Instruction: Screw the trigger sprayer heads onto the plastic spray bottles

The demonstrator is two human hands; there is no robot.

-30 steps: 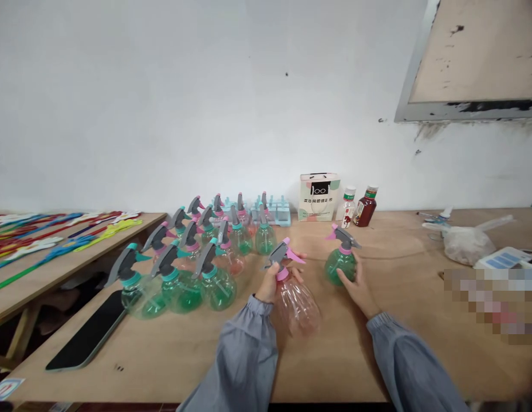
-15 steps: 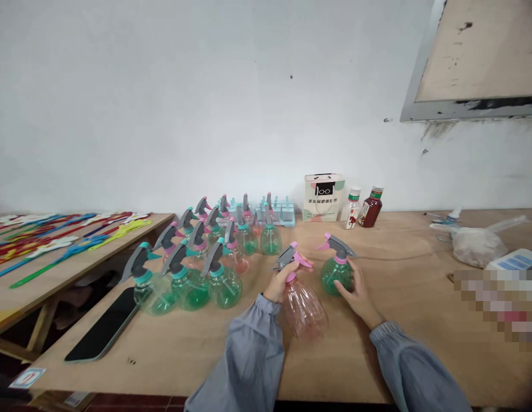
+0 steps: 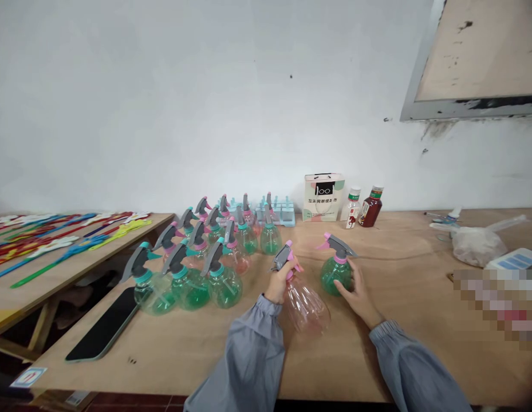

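My left hand (image 3: 282,281) is closed round the grey and pink spray head of a clear pink spray bottle (image 3: 308,306). That bottle leans, its round body pointing down and right, and the fingers lie over the pink trigger. To its right stands a green spray bottle (image 3: 333,276) with a grey head and pink collar, upright on the table. My right hand (image 3: 355,289) grips its right side, the thumb in front and the fingers partly hidden behind. Several more green and pink spray bottles (image 3: 225,286) stand grouped to the left.
A black phone (image 3: 103,327) lies at the table's left. Behind are light blue moulds (image 3: 285,210), a paper bag (image 3: 320,209), a white bottle (image 3: 352,210) and a dark red bottle (image 3: 371,209). A plastic bag (image 3: 478,246) lies right. Colourful hand-shaped sticks (image 3: 77,246) cover the left table.
My left fingers have drawn the pink trigger closer to the spray head. The pink bottle has tilted slightly, its base swinging a little up and right. My right hand has stayed still.
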